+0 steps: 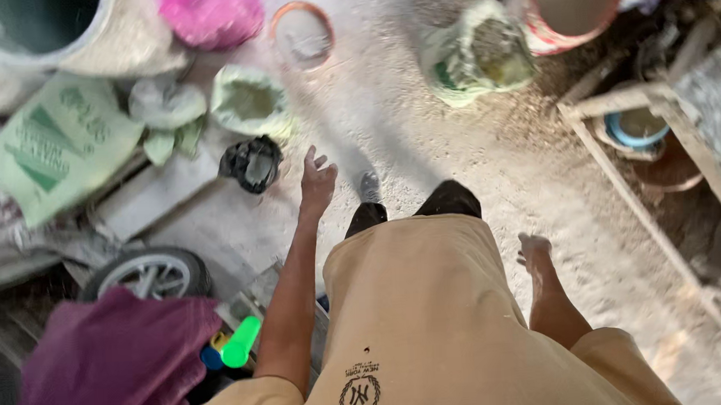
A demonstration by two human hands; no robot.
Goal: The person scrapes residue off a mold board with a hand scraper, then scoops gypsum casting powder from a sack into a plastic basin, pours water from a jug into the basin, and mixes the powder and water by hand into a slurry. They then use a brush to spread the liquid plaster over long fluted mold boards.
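Both hands empty. Left hand (317, 182) is spread open, fingers loose, swung forward over the dusty floor (423, 133), nearest the black bag (251, 162), not touching it. Right hand (534, 249) hangs low at the side, dusted pale, fingers seemingly curled in, grasping nothing. One shoe (369, 186) is ahead, so the arms look mid-stride. Two open sacks: one (250, 101) just beyond the black bag, one (478, 52) toward the floor's far right, mouths rolled down for access. Two round tubs at the far edge: one small (302, 35), one large (570, 2). One wheel (150, 275) near left. One green sack (60, 144) lies flat at left.
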